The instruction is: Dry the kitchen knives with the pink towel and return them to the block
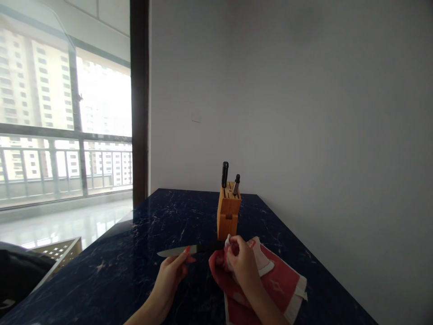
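My left hand (169, 276) is shut on a kitchen knife (182, 250) near the junction of its steel blade and black handle, with the blade pointing left. My right hand (242, 266) pinches a gathered fold of a red-and-white cloth (279, 286), close to the handle's far end. That end is hidden behind the cloth and my right hand. The cloth lies partly bunched on a dark blue marble countertop (111, 271). Just beyond my hands stands a wooden knife block (228, 212), holding two dark-handled knives (225, 174).
The countertop's far end meets a pale wall (304, 113) on the right. A floor-length window (67, 113) with a balcony railing lies to the left. Beyond the counter's near left edge are a slatted crate (61, 253) and a dark object (16, 275).
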`<state>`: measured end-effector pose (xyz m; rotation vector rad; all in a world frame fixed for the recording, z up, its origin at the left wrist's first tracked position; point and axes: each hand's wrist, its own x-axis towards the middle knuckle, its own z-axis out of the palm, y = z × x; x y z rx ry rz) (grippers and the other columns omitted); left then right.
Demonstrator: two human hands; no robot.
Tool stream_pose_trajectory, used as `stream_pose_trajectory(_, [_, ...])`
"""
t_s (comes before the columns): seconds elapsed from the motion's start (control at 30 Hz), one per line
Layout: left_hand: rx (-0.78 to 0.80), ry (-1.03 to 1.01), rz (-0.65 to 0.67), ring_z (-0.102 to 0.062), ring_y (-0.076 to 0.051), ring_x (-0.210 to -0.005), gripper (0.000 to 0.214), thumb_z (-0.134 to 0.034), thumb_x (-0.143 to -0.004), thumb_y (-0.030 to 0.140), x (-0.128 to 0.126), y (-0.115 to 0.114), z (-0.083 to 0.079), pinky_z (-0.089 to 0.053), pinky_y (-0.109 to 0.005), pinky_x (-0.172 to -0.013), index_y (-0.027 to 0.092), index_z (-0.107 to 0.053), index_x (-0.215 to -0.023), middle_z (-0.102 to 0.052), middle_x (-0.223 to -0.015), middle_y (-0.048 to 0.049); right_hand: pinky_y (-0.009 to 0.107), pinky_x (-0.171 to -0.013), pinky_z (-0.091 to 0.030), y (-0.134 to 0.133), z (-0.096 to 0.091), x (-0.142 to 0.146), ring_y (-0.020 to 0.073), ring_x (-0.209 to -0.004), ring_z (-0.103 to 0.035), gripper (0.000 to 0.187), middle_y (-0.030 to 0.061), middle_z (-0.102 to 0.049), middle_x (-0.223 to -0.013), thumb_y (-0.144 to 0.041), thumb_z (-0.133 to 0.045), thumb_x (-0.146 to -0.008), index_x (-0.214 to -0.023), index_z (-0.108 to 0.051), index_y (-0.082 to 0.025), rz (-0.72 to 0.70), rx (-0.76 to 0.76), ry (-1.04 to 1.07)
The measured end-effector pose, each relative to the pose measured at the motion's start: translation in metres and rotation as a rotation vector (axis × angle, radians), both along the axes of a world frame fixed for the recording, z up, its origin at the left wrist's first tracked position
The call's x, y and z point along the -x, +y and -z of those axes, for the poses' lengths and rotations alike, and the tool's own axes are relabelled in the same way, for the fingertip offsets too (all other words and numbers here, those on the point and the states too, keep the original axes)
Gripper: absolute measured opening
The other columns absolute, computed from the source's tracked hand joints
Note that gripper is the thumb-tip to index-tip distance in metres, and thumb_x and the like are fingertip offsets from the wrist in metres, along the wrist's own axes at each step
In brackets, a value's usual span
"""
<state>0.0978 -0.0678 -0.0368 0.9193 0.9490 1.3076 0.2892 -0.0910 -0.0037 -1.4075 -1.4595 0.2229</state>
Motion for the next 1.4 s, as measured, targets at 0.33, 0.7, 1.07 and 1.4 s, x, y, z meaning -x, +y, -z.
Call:
stream_pose_trajectory(0.33, [-0.086,0.047,-0.072,-0.04,-0.006,-0.043,0.029,-0.066,-0.063,0.04,0.004,0.002,0.001,-0.03,-0.019,-0.043,0.012,-0.06,-0.057,-0.054,-0.05,0.0021,0.033,-0.077,-0.039,-0.015,0.001,0.019,0.0202,-0.084,-0.052,0.015,0.0052,-0.057,-0.086,-0.019,-0.05,-0.079,-0.091,-0.059,-0.02,-0.07,-0.023,-0.413])
stream_pose_trajectory(0.7, [-0.218,0.245,0.009,-0.036,-0.006,-0.042,0.031,-0.06,-0.071,0.037,0.001,-0.012,-0.019,-0.028,-0.019,-0.044,0.013,-0.06,-0.05,-0.049,-0.042,0.0033,0.035,-0.072,-0.038,-0.017,-0.004,0.024,0.0214,-0.081,-0.046,0.011,0.0053,-0.053,-0.085,-0.015,-0.057,-0.073,-0.082,-0.053,-0.018,0.026,-0.015,-0.734])
stream_pose_trajectory(1.07, [-0.212,0.365,0.078,-0.035,-0.006,-0.034,0.044,-0.059,-0.063,0.058,-0.012,-0.013,-0.01,-0.025,-0.02,-0.039,0.016,-0.052,-0.05,-0.043,-0.038,0.0059,0.031,-0.072,-0.038,-0.013,0.001,0.023,0.0194,-0.08,-0.049,0.013,0.0056,-0.056,-0.081,-0.006,-0.048,-0.075,-0.077,-0.057,-0.016,-0.021,0.02,-0.712])
stream_pose_trajectory(1.4, [-0.279,0.209,0.094,-0.058,-0.018,-0.085,0.052,-0.068,-0.063,0.045,-0.003,-0.004,-0.008,-0.043,-0.026,-0.074,0.019,-0.056,-0.107,-0.062,-0.105,-0.0072,0.022,-0.069,-0.036,-0.014,-0.007,0.006,0.0131,-0.08,-0.05,0.01,0.0006,-0.053,-0.08,-0.018,-0.051,-0.078,-0.072,-0.059,-0.019,-0.352,0.138,-0.403])
